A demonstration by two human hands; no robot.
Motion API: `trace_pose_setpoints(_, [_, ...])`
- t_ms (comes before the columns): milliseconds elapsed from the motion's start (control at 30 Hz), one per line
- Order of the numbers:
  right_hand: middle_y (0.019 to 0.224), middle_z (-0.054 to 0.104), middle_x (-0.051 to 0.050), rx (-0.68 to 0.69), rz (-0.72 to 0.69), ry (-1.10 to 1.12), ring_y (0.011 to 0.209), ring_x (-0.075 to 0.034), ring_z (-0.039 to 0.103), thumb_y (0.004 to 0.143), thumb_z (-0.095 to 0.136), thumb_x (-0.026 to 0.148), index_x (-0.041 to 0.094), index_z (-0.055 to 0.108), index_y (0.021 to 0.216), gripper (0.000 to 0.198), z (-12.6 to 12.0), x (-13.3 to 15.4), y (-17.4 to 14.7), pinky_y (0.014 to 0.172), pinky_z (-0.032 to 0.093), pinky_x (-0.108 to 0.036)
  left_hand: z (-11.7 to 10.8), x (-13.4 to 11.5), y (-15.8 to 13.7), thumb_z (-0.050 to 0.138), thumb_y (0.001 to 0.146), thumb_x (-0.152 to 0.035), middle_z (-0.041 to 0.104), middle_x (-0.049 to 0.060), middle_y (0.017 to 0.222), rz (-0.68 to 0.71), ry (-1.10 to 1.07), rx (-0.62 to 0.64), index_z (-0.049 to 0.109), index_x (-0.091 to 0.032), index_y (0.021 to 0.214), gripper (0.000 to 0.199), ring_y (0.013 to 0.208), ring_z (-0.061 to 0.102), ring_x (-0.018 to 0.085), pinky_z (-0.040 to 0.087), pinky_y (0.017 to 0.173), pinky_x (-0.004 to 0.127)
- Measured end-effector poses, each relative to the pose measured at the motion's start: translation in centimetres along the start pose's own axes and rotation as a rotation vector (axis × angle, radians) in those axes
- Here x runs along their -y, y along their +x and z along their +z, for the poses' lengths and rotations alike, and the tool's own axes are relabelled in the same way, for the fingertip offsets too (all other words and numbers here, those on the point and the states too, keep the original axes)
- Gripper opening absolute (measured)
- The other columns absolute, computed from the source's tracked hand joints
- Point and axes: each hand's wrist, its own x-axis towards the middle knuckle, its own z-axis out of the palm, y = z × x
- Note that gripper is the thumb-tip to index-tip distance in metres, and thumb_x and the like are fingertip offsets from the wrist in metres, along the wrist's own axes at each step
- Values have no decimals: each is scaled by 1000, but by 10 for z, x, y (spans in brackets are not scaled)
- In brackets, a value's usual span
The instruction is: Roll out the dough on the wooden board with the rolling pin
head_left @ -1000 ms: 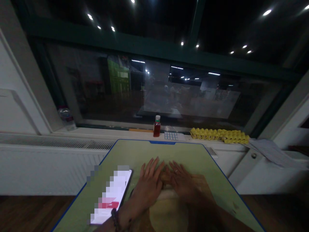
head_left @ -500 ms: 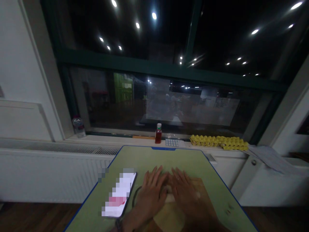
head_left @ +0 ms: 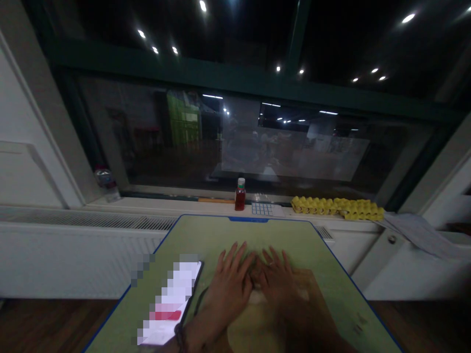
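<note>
Both my hands lie side by side, palms down, over a tan board or sheet (head_left: 315,289) on the green table. My left hand (head_left: 230,282) has its fingers stretched out and spread, with a dark bracelet at the wrist. My right hand (head_left: 276,282) is also spread, its thumb side close to the left thumb; it is a little blurred. A small pale patch (head_left: 256,297) shows between the hands; what it is I cannot tell. Whatever lies under the palms is hidden. A phone (head_left: 172,306) with a lit, partly pixelated screen lies left of my left hand.
The green table (head_left: 209,233) has a blue rim and faces a window sill. On the sill stand a bottle of red liquid (head_left: 240,197), a yellow egg carton (head_left: 336,207) and a clear plastic bottle (head_left: 106,182). Grey cloth or paper (head_left: 419,233) lies at the right. A radiator (head_left: 73,255) is at the left.
The view has shifted slightly, so the window and sill sit higher in the picture. Both hands stay flat over the tan surface; the right fingers look more spread.
</note>
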Motion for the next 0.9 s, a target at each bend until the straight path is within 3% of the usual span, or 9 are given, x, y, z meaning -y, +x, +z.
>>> trace_pose_setpoints(133, [148, 43, -7, 20, -2, -1, 145, -25, 21, 100, 28, 33, 23, 52, 138, 46, -6, -3, 19, 119, 8, -54, 5, 7, 15, 46, 90, -28, 38, 5, 154, -57, -19, 36, 50, -28, 138, 47, 141, 32, 29, 26, 111, 52])
trace_pose_setpoints(367, [148, 43, -12, -171, -13, -26, 145, -27, 22, 101, 30, 31, 17, 60, 130, 45, 4, -10, 46, 119, 12, -51, 11, 14, 36, 46, 91, -32, 36, 9, 154, -146, -50, 38, 53, -21, 130, 42, 142, 26, 31, 22, 113, 54])
trace_pose_setpoints(667, [144, 48, -16, -307, 73, 0, 144, -28, 25, 100, 30, 30, 12, 61, 127, 45, 12, -17, 69, 117, 17, -52, 24, 27, 49, 43, 92, -30, 45, 12, 146, -281, -27, 76, 53, -16, 127, 39, 136, 34, 30, 23, 111, 53])
trace_pose_setpoints(900, [134, 57, -16, -428, 150, 35, 136, -29, 38, 100, 29, 28, 13, 65, 119, 44, 11, -23, 81, 113, 24, -53, 24, 31, 57, 44, 94, -28, 52, 15, 137, -351, -15, 90, 58, -15, 115, 28, 127, 43, 30, 29, 106, 53])
